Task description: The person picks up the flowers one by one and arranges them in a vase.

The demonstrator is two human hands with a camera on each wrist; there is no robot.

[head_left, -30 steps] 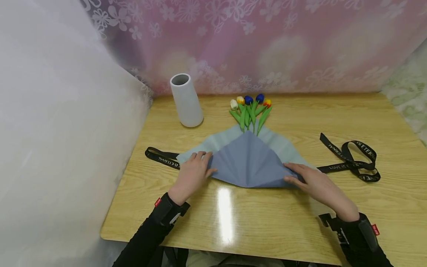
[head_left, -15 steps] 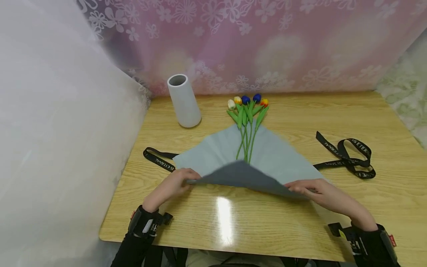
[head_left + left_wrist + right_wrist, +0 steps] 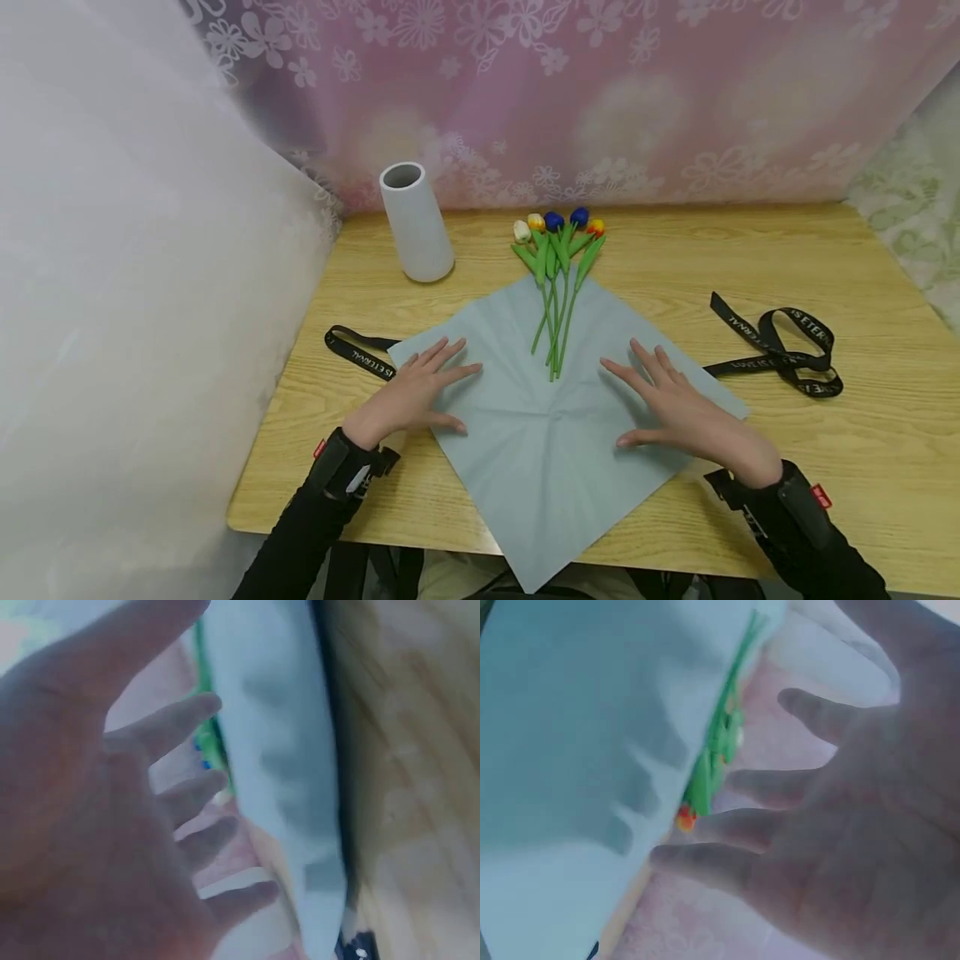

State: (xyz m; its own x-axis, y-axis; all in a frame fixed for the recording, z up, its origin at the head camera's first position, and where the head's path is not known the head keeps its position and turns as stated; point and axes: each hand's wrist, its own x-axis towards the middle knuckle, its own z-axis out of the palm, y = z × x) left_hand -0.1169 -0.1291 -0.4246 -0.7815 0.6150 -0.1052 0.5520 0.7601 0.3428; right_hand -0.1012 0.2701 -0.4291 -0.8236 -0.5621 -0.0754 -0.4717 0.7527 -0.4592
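Hands (image 3: pixel 412 396) (image 3: pixel 678 417) apart over paper (image 3: pixel 551 467) partly beyond near table edge (image 3: pixel 450 546)

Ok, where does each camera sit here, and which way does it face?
Head: worn on the head, facing forward and down at the paper and tulips; left hand, right hand, sleeves and some lap show.
Left wrist: on that wrist, looking past the left hand's fingers at paper and table.
Right wrist: on that wrist, looking past the right hand at the paper.
Shared: both wrist views show the paper and part of the tulips.

The head view is bright, wrist views hazy.
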